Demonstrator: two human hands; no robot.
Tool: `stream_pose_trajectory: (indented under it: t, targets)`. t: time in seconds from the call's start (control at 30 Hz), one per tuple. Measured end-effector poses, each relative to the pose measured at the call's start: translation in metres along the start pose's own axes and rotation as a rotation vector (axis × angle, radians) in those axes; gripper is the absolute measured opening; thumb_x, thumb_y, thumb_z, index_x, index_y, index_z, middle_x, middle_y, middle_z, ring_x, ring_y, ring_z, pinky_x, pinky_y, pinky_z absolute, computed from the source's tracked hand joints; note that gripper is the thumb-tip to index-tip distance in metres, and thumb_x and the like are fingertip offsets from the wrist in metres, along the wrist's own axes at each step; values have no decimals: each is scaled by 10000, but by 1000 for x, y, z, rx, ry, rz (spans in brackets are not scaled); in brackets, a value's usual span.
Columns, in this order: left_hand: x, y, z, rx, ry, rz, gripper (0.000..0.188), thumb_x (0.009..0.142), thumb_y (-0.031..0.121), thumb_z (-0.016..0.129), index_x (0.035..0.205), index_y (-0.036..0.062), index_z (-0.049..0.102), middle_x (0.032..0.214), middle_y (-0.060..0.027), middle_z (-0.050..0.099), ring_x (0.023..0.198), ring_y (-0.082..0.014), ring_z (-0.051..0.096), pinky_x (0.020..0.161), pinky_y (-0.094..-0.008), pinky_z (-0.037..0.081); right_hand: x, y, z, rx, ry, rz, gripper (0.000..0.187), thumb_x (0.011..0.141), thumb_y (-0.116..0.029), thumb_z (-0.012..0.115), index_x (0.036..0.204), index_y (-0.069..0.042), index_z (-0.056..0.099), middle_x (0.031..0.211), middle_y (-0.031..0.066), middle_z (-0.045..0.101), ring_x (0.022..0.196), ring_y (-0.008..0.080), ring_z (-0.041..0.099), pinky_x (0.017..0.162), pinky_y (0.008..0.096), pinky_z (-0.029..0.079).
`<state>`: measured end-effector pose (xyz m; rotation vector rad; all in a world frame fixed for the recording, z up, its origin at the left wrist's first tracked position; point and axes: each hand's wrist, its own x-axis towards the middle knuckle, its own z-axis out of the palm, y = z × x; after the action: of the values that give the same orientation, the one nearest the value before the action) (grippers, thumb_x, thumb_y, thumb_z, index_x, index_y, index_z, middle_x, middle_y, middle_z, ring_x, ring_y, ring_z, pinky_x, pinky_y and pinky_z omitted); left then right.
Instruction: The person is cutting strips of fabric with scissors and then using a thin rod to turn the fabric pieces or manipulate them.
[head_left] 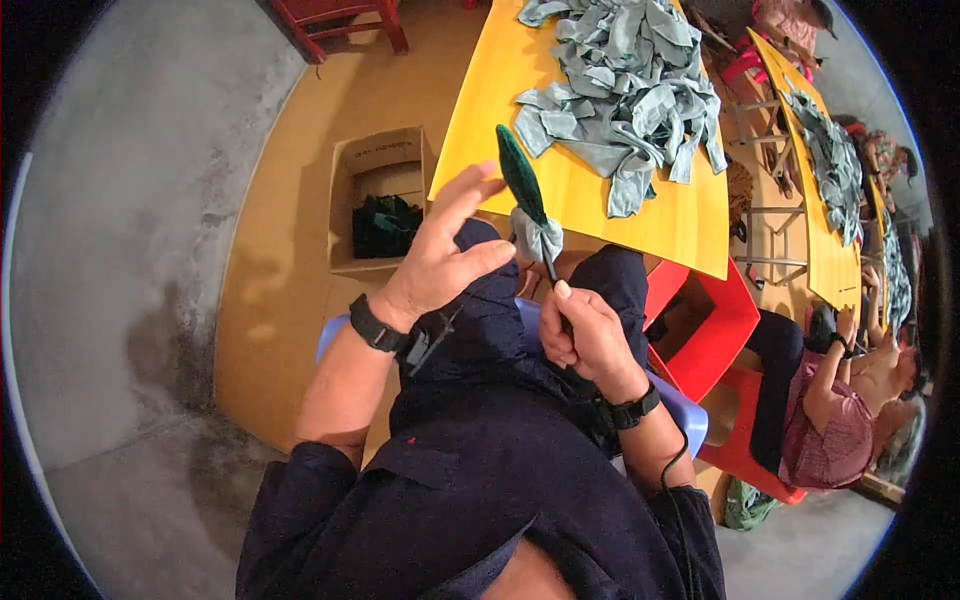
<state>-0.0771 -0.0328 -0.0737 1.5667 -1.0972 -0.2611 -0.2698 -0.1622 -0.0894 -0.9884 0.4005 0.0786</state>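
My right hand point(585, 330) is closed around the lower end of a thin black stick point(549, 268), held upright over my lap. A long, leaf-shaped dark green fabric piece point(522, 180) covers its top. Just below that, a small bunch of pale grey-green cloth point(537, 235) gathers around the stick. To the left, my left hand point(440, 245) has its fingers stretched out and apart, with nothing seen in it; its fingertips are close to the green piece. Ahead, many pale grey-green cloth pieces point(630, 90) lie heaped on a yellow table point(480, 120).
On the floor at left, an open cardboard box point(345, 255) holds dark green fabric point(387, 226). A red plastic stool point(715, 340) stands right of my knees. Farther right, a person in a pink top point(825, 420) sits near another yellow table point(815, 235) with similar cloth.
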Motion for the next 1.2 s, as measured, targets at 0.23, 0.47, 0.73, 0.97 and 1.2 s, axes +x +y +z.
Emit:
stream_pose_trajectory:
  t: [0.23, 0.47, 0.73, 0.97, 1.2]
  targets:
    - [-3, 16, 10, -344, -335, -242, 184, 888, 141, 699, 808, -20, 660, 647, 33, 542, 636, -28, 459, 561, -233, 419, -16, 5, 14, 177, -62, 22, 522, 1039, -406, 391, 629, -83, 414, 520, 5, 384, 412, 110, 333, 400, 259, 294]
    - [-49, 35, 50, -195, 33, -299, 275, 929, 136, 655, 711, -24, 607, 548, -4, 462, 557, -27, 429, 464, -266, 363, -11, 11, 29, 86, 122, -20, 495, 1030, -388, 437, 628, -99, 429, 514, -21, 380, 412, 92, 326, 395, 253, 281]
    - [-70, 45, 41, -115, 134, -251, 260, 979, 168, 581, 797, -6, 646, 649, 49, 561, 617, -15, 462, 512, -241, 393, 1, 15, 56, 64, 195, -84, 516, 1028, -415, 430, 621, -98, 448, 507, -22, 387, 409, 92, 337, 397, 250, 285]
    - [-53, 46, -13, -835, 114, -242, 377, 972, 266, 581, 1265, 33, 526, 1078, -47, 645, 943, -92, 576, 800, -273, 471, -19, -5, 57, 32, -127, -8, 511, 1036, -423, 397, 706, -51, 516, 481, -35, 347, 367, 86, 298, 354, 250, 261]
    - [-33, 58, -62, -723, -13, -109, 444, 924, 168, 632, 1324, 14, 513, 1184, -91, 637, 1005, -167, 627, 859, -316, 517, -38, -11, 53, 70, -238, -59, 397, 1041, -326, 390, 872, -12, 563, 497, -11, 389, 352, 87, 305, 335, 239, 263]
